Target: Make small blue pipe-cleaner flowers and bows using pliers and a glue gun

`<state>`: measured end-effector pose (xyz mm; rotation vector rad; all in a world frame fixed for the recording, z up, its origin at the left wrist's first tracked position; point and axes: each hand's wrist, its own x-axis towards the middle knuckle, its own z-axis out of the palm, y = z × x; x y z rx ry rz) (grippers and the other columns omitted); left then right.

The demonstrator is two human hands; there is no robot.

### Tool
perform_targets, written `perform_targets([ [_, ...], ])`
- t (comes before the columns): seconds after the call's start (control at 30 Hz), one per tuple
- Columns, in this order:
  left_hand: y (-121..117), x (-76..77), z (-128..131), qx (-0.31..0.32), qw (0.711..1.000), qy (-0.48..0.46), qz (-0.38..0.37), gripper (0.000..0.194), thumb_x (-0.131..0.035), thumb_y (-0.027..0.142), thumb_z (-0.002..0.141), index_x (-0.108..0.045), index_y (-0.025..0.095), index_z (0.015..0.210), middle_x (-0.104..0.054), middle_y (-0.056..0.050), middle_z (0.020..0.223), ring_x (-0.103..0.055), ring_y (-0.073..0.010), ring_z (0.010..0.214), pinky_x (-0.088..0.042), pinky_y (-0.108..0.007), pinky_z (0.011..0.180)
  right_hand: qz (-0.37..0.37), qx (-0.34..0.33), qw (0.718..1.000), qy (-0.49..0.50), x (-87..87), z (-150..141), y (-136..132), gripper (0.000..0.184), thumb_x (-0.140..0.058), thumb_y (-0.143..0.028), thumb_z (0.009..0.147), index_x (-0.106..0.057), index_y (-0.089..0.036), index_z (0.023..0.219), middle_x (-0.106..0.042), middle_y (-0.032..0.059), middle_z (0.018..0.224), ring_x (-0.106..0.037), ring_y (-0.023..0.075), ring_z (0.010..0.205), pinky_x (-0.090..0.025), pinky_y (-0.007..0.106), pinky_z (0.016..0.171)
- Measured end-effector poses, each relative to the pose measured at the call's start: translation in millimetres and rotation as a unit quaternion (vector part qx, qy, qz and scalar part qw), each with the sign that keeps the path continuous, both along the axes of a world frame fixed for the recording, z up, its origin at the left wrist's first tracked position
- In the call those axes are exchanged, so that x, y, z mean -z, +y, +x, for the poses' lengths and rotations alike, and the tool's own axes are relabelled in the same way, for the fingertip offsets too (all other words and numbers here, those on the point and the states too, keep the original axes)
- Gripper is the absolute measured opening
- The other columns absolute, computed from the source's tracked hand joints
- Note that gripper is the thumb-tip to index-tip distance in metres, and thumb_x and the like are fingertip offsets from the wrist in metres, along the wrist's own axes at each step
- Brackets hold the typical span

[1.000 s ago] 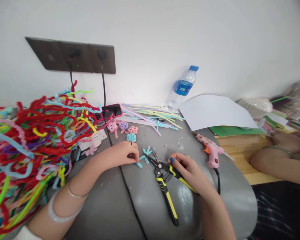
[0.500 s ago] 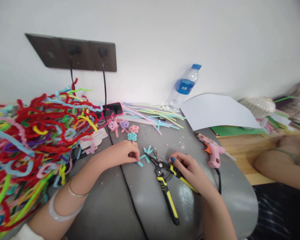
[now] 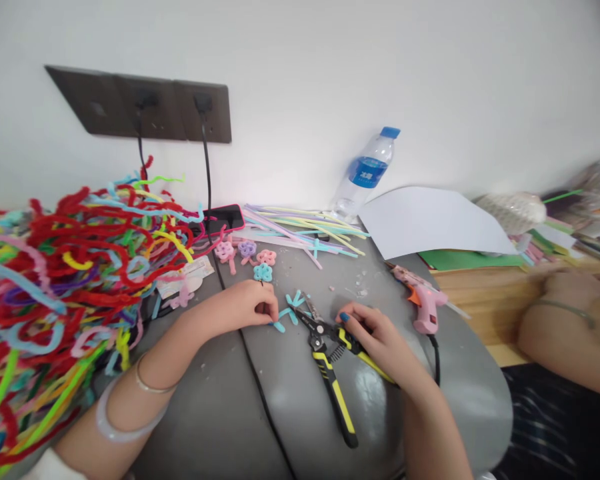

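Observation:
My left hand (image 3: 247,305) rests on the grey table (image 3: 290,427) with its fingers pinched on a short light-blue pipe cleaner piece (image 3: 280,325). More blue pieces (image 3: 294,300) lie just beyond it. My right hand (image 3: 375,339) grips the upper handle of the black-and-yellow pliers (image 3: 330,373), which lie open on the table with their jaws pointing at the blue pieces. Several small pipe-cleaner flowers (image 3: 253,257) in pink, purple and blue lie behind my left hand.
A big tangle of coloured pipe cleaners (image 3: 55,267) fills the left. Straight pipe cleaners (image 3: 300,230), a phone (image 3: 225,217), a water bottle (image 3: 365,175) and white paper (image 3: 430,223) sit at the back. A pink glue gun (image 3: 423,300) lies right. Another person's arm (image 3: 565,320) rests far right.
My hands and the pliers have barely moved. The other person's hand at far right has shifted slightly.

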<state>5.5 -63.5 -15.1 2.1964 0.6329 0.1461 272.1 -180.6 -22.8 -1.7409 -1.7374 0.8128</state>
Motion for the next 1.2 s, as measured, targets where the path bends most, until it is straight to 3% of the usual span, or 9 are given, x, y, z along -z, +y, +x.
perform_targets([
  [0.5, -1.5, -3.9, 0.3, -0.005, 1.0, 0.006, -0.001, 0.012, -0.062, 0.01, 0.079, -0.072, 0.018, 0.079, -0.063, -0.001, 0.083, -0.059, -0.0118, 0.072, -0.041, -0.02, 0.064, -0.001, -0.004, 1.0, 0.004, -1.1, 0.0, 0.6, 0.034, -0.041, -0.043, 0.095, -0.058, -0.02, 0.076, -0.055, 0.0001, 0.062, -0.045, 0.0161, 0.062, -0.037, 0.028, 0.059],
  [0.7, -2.0, -4.9, 0.6, 0.0, 1.0, 0.009, 0.003, 0.011, -0.061, 0.011, 0.08, -0.07, 0.018, 0.079, -0.063, -0.001, 0.084, -0.059, -0.0123, 0.073, -0.041, -0.021, 0.066, 0.008, -0.014, 1.0, -0.003, -3.8, 3.1, -5.6, 0.027, -0.047, -0.041, 0.094, -0.06, -0.021, 0.081, -0.048, -0.0023, 0.058, -0.044, 0.0154, 0.058, -0.037, 0.028, 0.057],
  [0.93, -5.8, -15.4, -2.1, 0.014, 0.999, 0.015, 0.036, 0.011, -0.052, 0.012, 0.085, -0.061, 0.018, 0.087, -0.062, -0.001, 0.086, -0.056, -0.014, 0.075, -0.038, -0.023, 0.065, 0.043, 0.011, 0.999, 0.006, -4.1, 4.5, -34.2, 0.014, -0.051, -0.029, 0.09, -0.063, -0.022, 0.094, -0.063, 0.0046, 0.085, -0.057, 0.02, 0.075, -0.046, 0.031, 0.069],
  [1.2, -3.7, -21.5, -1.9, -0.102, 0.989, 0.028, 0.101, 0.003, -0.054, 0.018, 0.085, -0.056, 0.02, 0.087, -0.061, 0.0, 0.085, -0.056, -0.0151, 0.075, -0.037, -0.025, 0.067, 0.063, 0.007, 0.998, -0.016, 7.3, 10.2, -49.8, 0.022, -0.056, -0.025, 0.088, -0.065, -0.026, 0.109, -0.062, 0.0056, 0.09, -0.058, 0.0219, 0.079, -0.048, 0.032, 0.069],
])
